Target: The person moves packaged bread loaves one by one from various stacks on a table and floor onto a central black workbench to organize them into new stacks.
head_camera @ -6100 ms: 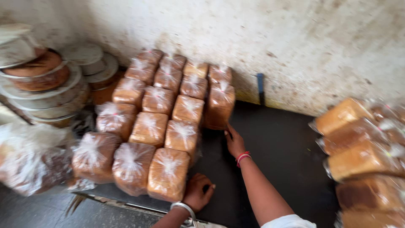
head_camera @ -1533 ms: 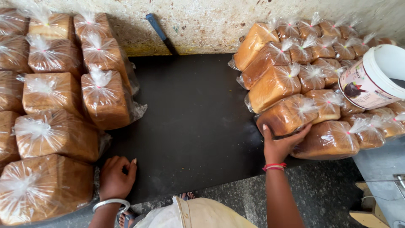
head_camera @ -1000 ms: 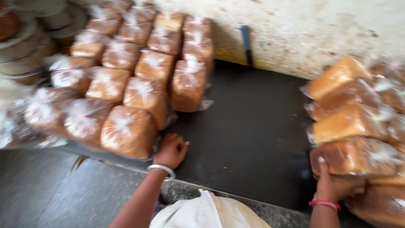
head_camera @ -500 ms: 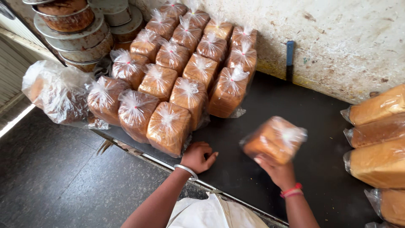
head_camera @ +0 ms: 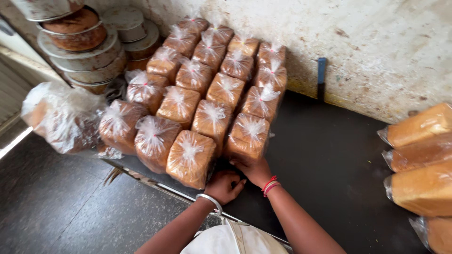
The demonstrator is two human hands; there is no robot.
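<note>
**Plastic-wrapped loaves being squared into rows on a dark table**

Plastic-bagged bread is the material in hand. Nearest the camera, the left hand (head_camera: pixel 225 184), wearing a metal bangle, rests half-curled on the dark table (head_camera: pixel 329 155), its fingers against the base of the front loaf (head_camera: pixel 190 157); it grips nothing. Just beside it, the right hand (head_camera: pixel 254 171), with red thread at the wrist, presses open-fingered against the near face of the end loaf (head_camera: pixel 248 137), touching but not enclosing it. That end loaf stands upright at the near end of the rightmost row, directly ahead of the right hand. The step appears to be seating this loaf flush with its neighbours; the next move likely calls for a light forward push, kept level so the loaf does not tip. Beyond lie the loaf rows (head_camera: pixel 212 70), then stacked round tins (head_camera: pixel 80 47) at far left. Unsorted loaves (head_camera: pixel 419 155) lie well apart at right.
</note>
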